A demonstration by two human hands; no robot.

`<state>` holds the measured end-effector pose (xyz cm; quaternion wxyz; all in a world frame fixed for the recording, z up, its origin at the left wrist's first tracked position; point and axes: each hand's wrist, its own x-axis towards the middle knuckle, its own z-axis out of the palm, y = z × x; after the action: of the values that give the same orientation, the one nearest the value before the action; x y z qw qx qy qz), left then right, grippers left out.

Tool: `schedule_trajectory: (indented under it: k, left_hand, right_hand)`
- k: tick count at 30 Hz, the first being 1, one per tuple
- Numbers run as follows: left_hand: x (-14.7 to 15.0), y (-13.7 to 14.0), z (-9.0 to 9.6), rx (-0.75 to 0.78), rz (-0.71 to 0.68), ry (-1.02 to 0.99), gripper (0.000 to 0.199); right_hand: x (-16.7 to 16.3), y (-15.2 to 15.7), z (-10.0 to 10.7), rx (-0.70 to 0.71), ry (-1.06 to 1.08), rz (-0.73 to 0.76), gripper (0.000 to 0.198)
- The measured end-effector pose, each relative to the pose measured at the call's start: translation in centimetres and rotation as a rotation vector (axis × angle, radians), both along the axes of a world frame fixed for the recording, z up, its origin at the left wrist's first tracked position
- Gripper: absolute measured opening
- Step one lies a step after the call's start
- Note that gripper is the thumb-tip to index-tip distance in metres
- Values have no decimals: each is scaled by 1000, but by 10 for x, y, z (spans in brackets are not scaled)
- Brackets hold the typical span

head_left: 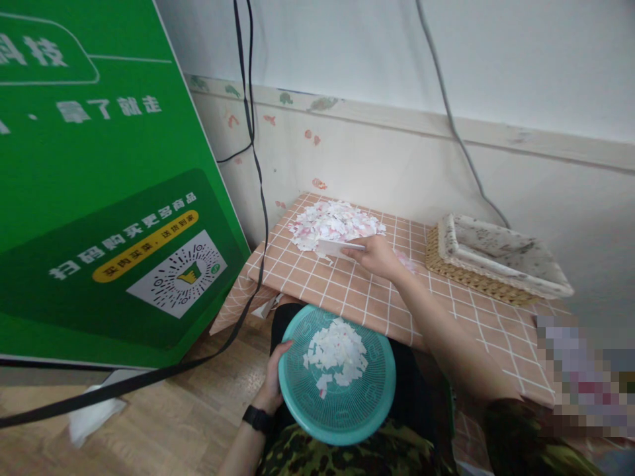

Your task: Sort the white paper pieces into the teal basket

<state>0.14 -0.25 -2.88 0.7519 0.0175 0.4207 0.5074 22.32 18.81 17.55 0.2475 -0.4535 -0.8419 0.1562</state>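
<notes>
My left hand (274,377), with a dark band on its wrist, grips the left rim of a round teal plastic colander (342,416) at my lap. A heap of torn white paper scraps (338,350) lies in it. Over the table my right hand (374,256) is closed on a flat white card-like piece (333,248), its exact kind unclear. That piece is at the near edge of a larger pile of torn paper (332,221), white with some pink bits.
The table wears a brown checked cloth (364,297). A lined wicker basket (476,279) stands at its right. On the left rises a green sign board (124,152), with a black strap (261,192) hanging in front. A grey cable (446,99) runs down the wall.
</notes>
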Motion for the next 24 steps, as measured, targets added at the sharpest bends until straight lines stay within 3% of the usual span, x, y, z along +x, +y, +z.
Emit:
schedule_trajectory:
  k: [6,15,24]
  left_hand:
    - [1,0,2,10,3,-1,24]
    - [2,0,11,-4,-25,-12,28]
    - [3,0,13,-46,-8,-1,26]
  right_hand:
    - [0,13,11,-15,-81,30,23]
    - [-2,19,-3,2,-2,-39,33]
    - [-5,20,-3,3,59,-2,34]
